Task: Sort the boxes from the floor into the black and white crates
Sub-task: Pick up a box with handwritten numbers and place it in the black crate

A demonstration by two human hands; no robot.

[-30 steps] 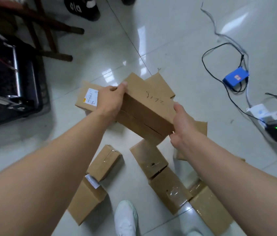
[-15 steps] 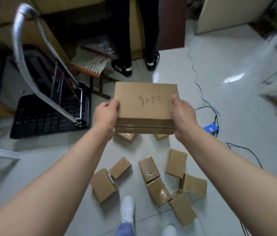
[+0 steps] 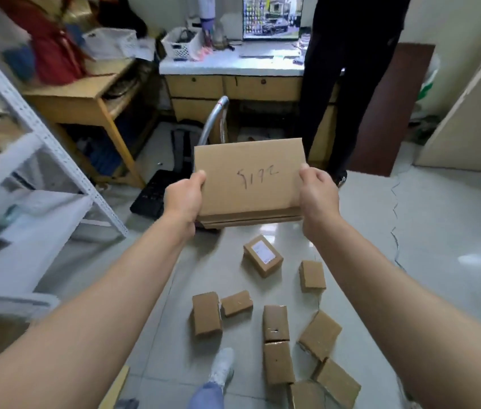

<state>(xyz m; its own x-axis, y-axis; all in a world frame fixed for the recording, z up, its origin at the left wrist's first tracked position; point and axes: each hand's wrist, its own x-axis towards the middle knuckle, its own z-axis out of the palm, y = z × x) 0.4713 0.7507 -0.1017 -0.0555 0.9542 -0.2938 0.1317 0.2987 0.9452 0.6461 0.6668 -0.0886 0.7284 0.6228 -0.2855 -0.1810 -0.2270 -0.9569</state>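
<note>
Both hands clamped on a big cardboard box (image 3: 249, 180), left hand (image 3: 184, 199) and right hand (image 3: 317, 191) at opposite edges, smaller boxes (image 3: 276, 323) scattered on the floor (image 3: 425, 246) below.

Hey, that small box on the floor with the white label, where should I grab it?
Probably from above, gripping the labelled box across its two long sides. It lies flat, label up, standing apart from the other boxes, so those walls look free.

Left hand (image 3: 184, 199), right hand (image 3: 319, 196) curled, gripping; arms outstretched
</note>
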